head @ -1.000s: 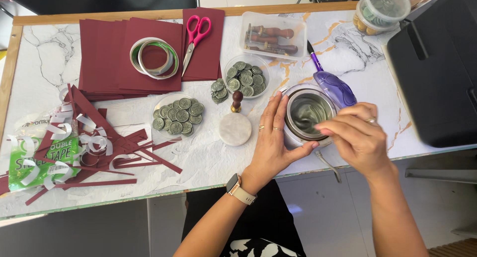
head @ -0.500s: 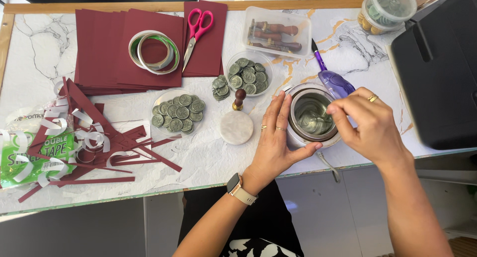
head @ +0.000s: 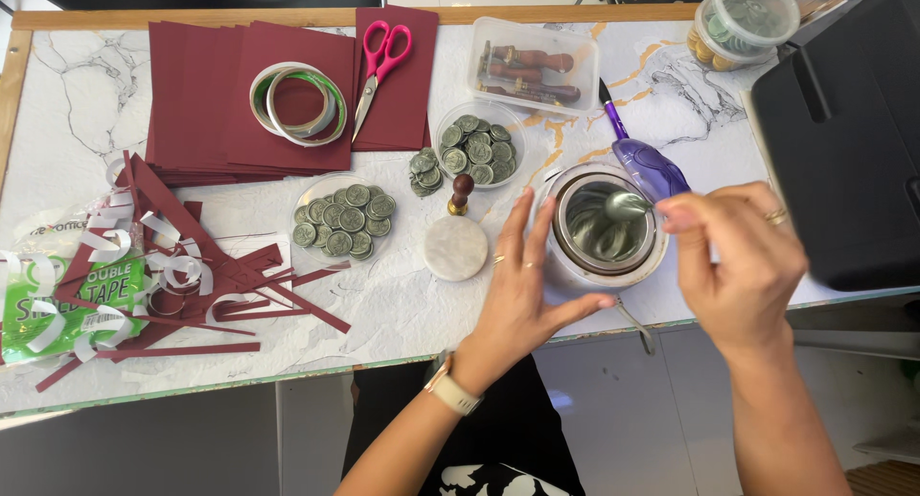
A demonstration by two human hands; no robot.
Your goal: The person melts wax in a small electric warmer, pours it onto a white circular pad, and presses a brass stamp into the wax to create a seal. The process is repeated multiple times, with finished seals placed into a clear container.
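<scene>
Near the front edge of the table (head: pixel 77 84), toward its right end, your left hand (head: pixel 522 299) is bracing the round white melting pot (head: pixel 606 230), fingers spread open against its side. Your right hand (head: pixel 743 261) is pinching a small spoon (head: pixel 628 206) over the pot's mouth; greenish molten wax is pooling inside. Just beside the pot, a marble-based stamp (head: pixel 456 239) is standing upright. Two clear dishes are holding green wax seals: one (head: pixel 347 220) mid-table, another (head: pixel 479 151) behind it. At the back edge, a clear box (head: pixel 534 67) is holding wooden-handled stamps, and a lidded tub (head: pixel 747 19) is sitting at the back right corner. A purple tool (head: pixel 644 161) is lying partly hidden behind the pot. What fills the tub is hard to make out.
</scene>
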